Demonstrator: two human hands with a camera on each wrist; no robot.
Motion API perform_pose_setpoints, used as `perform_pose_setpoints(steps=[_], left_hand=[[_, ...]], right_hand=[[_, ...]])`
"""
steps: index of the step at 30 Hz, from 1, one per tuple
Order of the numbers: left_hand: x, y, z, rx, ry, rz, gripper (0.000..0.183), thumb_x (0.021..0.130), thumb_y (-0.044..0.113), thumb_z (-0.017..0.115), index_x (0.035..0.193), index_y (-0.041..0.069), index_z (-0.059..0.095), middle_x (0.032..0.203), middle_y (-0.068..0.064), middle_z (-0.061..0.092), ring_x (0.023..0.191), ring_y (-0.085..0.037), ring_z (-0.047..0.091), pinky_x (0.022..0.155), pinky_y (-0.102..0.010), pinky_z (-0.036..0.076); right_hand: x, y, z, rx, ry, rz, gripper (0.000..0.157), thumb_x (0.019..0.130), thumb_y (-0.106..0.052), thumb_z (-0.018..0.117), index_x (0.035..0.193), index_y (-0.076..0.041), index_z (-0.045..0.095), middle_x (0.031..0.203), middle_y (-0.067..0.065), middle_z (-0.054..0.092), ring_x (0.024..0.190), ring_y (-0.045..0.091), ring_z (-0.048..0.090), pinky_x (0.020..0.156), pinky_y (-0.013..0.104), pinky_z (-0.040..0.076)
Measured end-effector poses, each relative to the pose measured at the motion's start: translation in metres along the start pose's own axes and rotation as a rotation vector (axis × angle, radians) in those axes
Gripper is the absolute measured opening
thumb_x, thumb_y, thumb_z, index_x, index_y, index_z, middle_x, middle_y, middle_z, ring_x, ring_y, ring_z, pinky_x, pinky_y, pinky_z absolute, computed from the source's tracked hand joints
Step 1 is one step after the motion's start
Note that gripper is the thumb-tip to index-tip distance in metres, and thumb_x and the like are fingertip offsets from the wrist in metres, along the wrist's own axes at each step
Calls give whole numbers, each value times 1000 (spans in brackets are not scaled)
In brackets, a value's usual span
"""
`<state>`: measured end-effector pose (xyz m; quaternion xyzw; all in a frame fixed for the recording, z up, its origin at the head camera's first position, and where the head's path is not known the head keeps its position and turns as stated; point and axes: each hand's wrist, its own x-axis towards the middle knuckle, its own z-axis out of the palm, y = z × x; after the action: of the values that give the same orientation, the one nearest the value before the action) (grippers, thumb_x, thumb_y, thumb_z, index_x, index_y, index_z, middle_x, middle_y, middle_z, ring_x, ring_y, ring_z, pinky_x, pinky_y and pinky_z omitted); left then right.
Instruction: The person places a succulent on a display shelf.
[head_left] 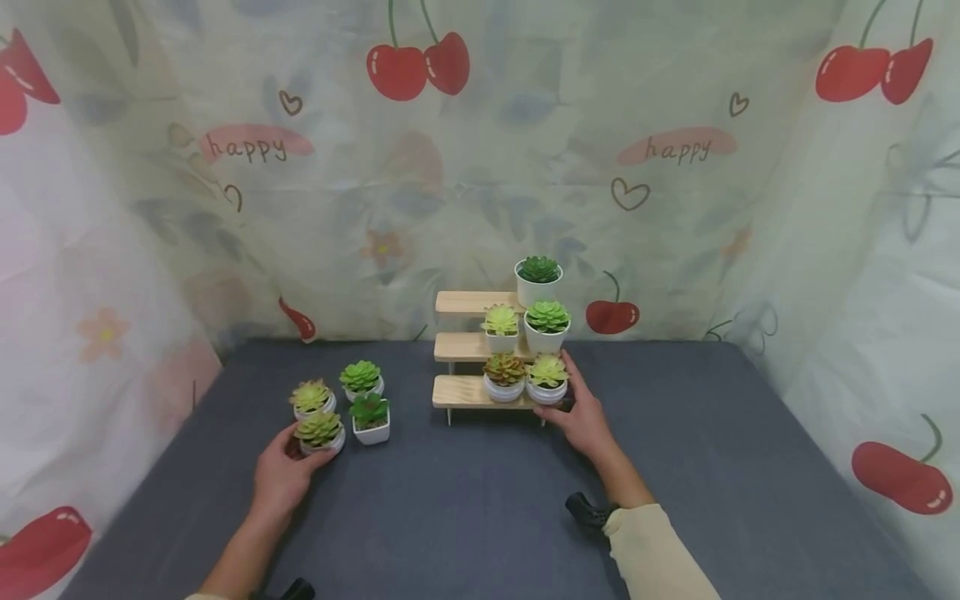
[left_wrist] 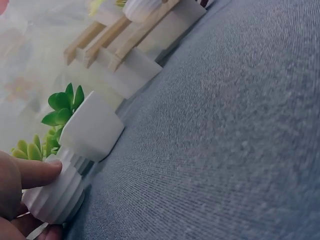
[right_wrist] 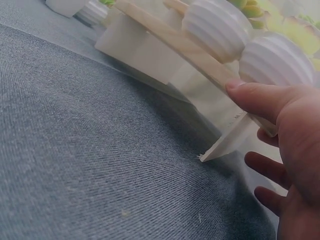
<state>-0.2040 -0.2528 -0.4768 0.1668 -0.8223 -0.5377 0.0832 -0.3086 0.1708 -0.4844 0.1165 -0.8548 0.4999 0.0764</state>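
Note:
My left hand [head_left: 281, 475] holds a ribbed white pot [left_wrist: 59, 192] with a light-green succulent [head_left: 318, 427], thumb and fingers around its sides. Close by stand a square pot [head_left: 371, 431] with a dark-green succulent, a yellowish succulent [head_left: 311, 397] and another green one [head_left: 361, 377]. My right hand [head_left: 585, 417] grips the right end of the bottom step of a three-tier wooden stand [head_left: 459, 392], thumb on its front edge [right_wrist: 215, 75]. Right beside that thumb sits a ribbed pot [right_wrist: 275, 60] with a pale succulent [head_left: 547, 371]; part of the right fingers is hidden.
Also on the stand are a reddish succulent [head_left: 504, 369], two middle-step pots [head_left: 502, 342] [head_left: 546, 340] and one top-step pot [head_left: 537, 289]. A dark cloth [head_left: 480, 500] covers the table. Printed curtains [head_left: 480, 150] enclose the back and sides.

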Motion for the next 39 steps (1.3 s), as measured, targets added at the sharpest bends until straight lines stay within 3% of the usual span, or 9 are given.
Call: perform_pose_setpoints(steps=[9, 13, 17, 22, 29, 39], left_hand=[[-3, 2, 7, -45, 110, 7, 74, 81, 12, 79, 144, -2, 42, 134, -27, 51, 122, -37, 49, 95, -47, 43], [-10, 11, 8, -52, 166, 38, 71, 81, 15, 80, 142, 2, 46, 129, -22, 55, 115, -31, 53, 83, -25, 47], [-18, 24, 10, -61, 197, 94, 69, 80, 20, 82, 139, 4, 51, 124, -19, 58, 109, -29, 56, 69, -8, 39], [-30, 43, 13, -77, 161, 137, 67, 79, 23, 83, 137, 7, 53, 120, -19, 60, 106, -27, 57, 67, -8, 42], [-43, 65, 24, -102, 28, 150, 70, 82, 25, 81, 141, 7, 48, 123, -18, 59, 110, -25, 55, 74, -12, 42], [-49, 74, 56, -98, -24, 227, 66, 76, 18, 85, 135, 8, 56, 112, -14, 65, 94, -25, 63, 74, -23, 49]], right_hand=[[1, 1, -3, -4, -2, 13, 104, 80, -19, 82, 158, -26, 14, 153, 11, 35, 125, 34, 48, 104, 56, 32], [0, 3, -3, 1, -1, 11, 103, 80, -20, 83, 158, -26, 15, 152, 11, 37, 124, 34, 49, 104, 56, 32], [0, 2, -3, 6, 2, -5, 103, 80, -21, 83, 158, -25, 15, 153, 12, 36, 124, 35, 49, 103, 57, 33], [-1, 1, -1, 6, 2, 2, 103, 80, -22, 82, 158, -25, 15, 152, 12, 37, 123, 35, 50, 101, 57, 34], [-3, -1, 1, 13, 5, 3, 102, 80, -22, 82, 158, -25, 16, 152, 13, 37, 123, 36, 50, 101, 58, 35], [-2, 0, 1, -1, 17, 0, 102, 79, -21, 83, 157, -26, 18, 147, 12, 44, 121, 33, 52, 101, 56, 35]])
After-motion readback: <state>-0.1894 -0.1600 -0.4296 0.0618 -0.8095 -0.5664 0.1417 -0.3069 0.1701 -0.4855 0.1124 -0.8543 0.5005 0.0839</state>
